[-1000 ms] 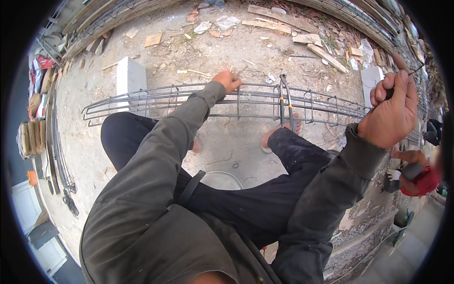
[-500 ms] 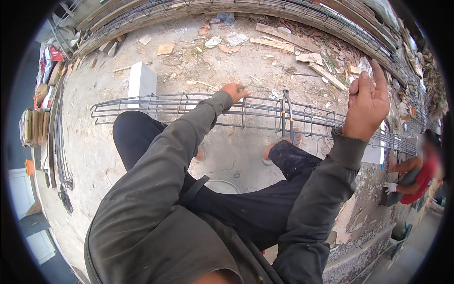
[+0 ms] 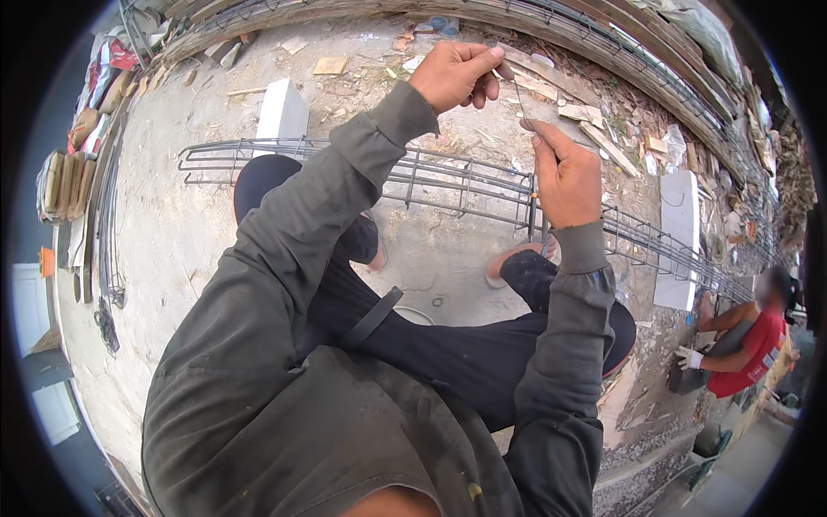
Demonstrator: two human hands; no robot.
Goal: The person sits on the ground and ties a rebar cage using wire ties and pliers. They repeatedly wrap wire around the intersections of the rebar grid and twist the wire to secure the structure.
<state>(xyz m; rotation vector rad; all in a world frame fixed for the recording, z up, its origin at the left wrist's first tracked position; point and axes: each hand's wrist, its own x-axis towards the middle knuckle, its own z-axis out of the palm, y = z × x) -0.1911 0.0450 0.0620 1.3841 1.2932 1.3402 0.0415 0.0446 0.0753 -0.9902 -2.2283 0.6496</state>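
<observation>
A thin wire [image 3: 519, 96] runs between my two raised hands above the far side of a long steel rebar cage [image 3: 422, 179]. My left hand [image 3: 457, 77], farther away, pinches the wire's upper end between thumb and fingers. Lower down and to the right, my right hand [image 3: 568, 177] holds the other end between thumb and forefinger. Behind that right hand, pincers [image 3: 534, 205] rest on the cage, mostly hidden. The cage lies crosswise in front of my legs, on white blocks.
One white block [image 3: 282, 112] stands under the cage at left, another white block [image 3: 679, 241] at right. Wood scraps [image 3: 607, 148] and rubble lie beyond. At far right a person [image 3: 749, 345] in a red shirt and gloves crouches by the cage. Filled sacks [image 3: 65, 208] sit at left.
My left hand has lifted off the cage and moved away from me to the right. My right hand has come down and left toward it, and the wire now shows stretched between them.
</observation>
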